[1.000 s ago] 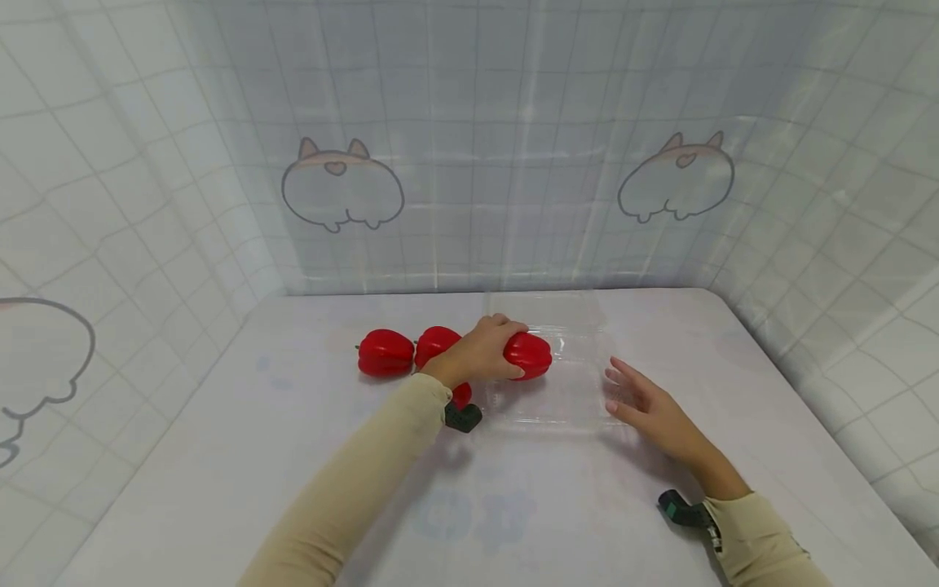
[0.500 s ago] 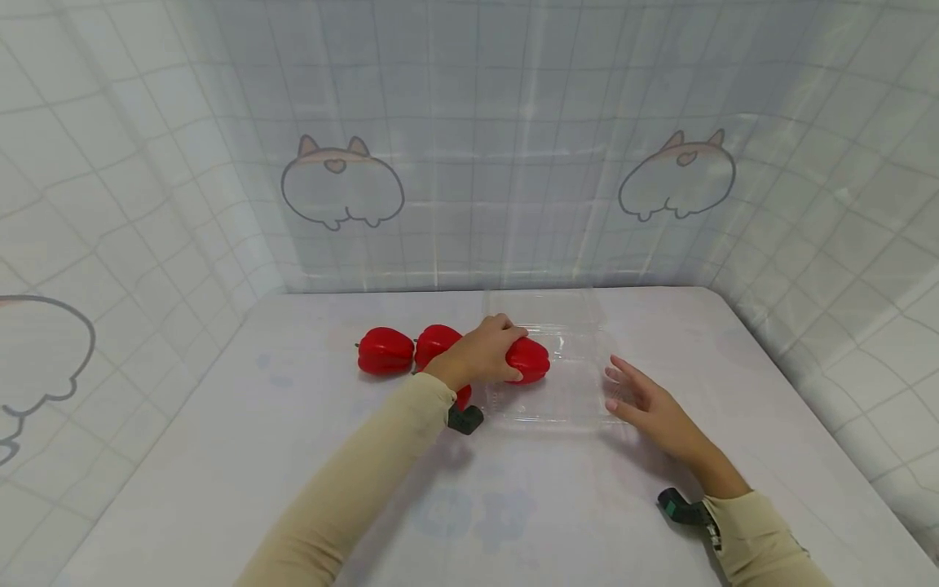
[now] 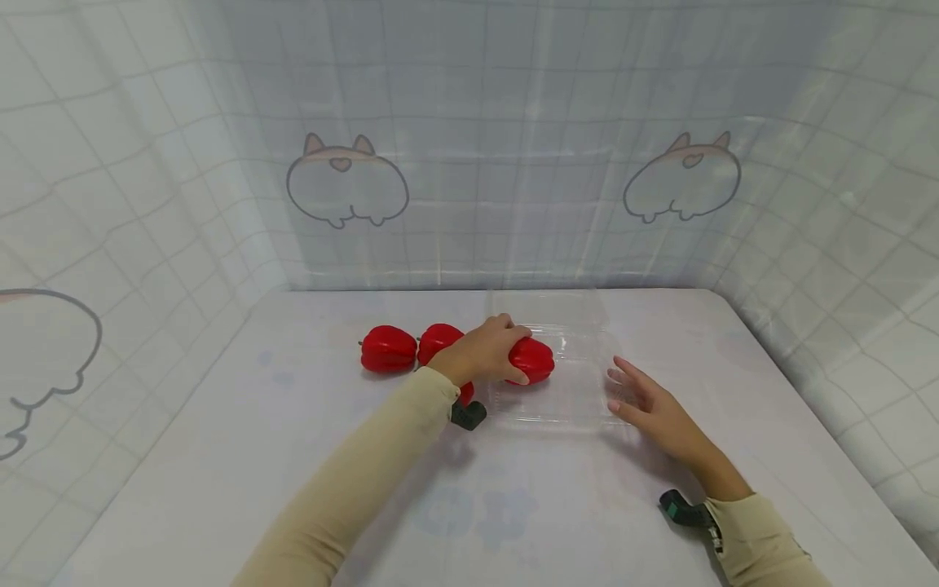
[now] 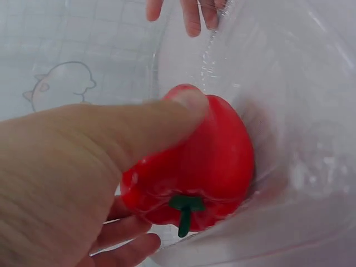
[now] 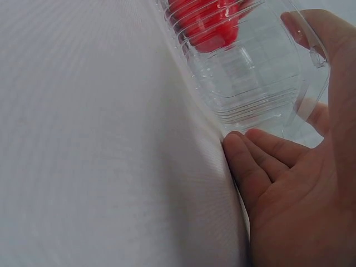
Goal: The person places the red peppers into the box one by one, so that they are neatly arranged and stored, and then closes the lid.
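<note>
My left hand [image 3: 484, 352] holds a shiny red bell pepper [image 3: 534, 361], thumb on one side and fingers round the other. In the left wrist view the pepper's green stem [image 4: 186, 211] points down towards the camera, with the clear plastic container [image 4: 311, 161] around it. Seen from the right wrist, the pepper lies behind the container's ribbed wall [image 5: 245, 105], near its base. My right hand [image 3: 663, 420] is at the container's right side, fingers loosely extended. Its fingertips [image 5: 236, 147] lie right at the wall's lower edge.
Left of the container, two more red bell peppers [image 3: 388, 350] [image 3: 438, 342] sit on the white table [image 3: 293, 489]. Another pepper [image 3: 466, 394] is mostly hidden under my left wrist. The container's open lid [image 3: 546, 308] lies towards the back wall [image 3: 506, 204].
The pepper in my left hand has come down slightly within the container. My right hand has stayed in place; the whole head view has shifted a little.
</note>
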Demonstrator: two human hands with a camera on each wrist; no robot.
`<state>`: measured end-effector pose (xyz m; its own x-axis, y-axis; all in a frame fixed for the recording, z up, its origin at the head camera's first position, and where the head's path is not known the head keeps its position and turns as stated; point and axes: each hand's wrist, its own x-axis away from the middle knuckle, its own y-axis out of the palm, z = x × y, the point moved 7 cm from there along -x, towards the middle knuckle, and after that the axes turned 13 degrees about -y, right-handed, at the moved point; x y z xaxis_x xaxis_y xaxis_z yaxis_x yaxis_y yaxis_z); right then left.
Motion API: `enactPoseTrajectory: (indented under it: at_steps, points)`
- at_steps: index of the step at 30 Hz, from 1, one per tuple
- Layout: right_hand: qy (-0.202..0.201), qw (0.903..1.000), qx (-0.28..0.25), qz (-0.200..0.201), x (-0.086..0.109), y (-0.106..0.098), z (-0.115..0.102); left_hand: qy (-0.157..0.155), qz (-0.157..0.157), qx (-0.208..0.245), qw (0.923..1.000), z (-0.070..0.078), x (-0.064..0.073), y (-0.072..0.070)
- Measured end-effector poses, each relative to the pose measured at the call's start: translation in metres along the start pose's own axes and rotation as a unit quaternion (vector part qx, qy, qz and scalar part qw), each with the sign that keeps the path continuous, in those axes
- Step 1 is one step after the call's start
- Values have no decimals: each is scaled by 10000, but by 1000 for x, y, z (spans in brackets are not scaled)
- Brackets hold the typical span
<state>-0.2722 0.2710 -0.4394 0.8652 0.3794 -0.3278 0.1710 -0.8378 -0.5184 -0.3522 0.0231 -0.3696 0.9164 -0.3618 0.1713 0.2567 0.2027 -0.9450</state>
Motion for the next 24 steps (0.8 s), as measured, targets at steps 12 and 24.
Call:
enactPoseTrajectory:
  at_steps: [12, 24]
  points:
    - [-37, 10000, -55, 2, 0, -1, 2, 84, 320, -368, 9988, 2, 2, -4]
    - [-42, 9999, -136, -2, 1, -2, 0, 31, 281, -362, 9989, 2, 6, -4]
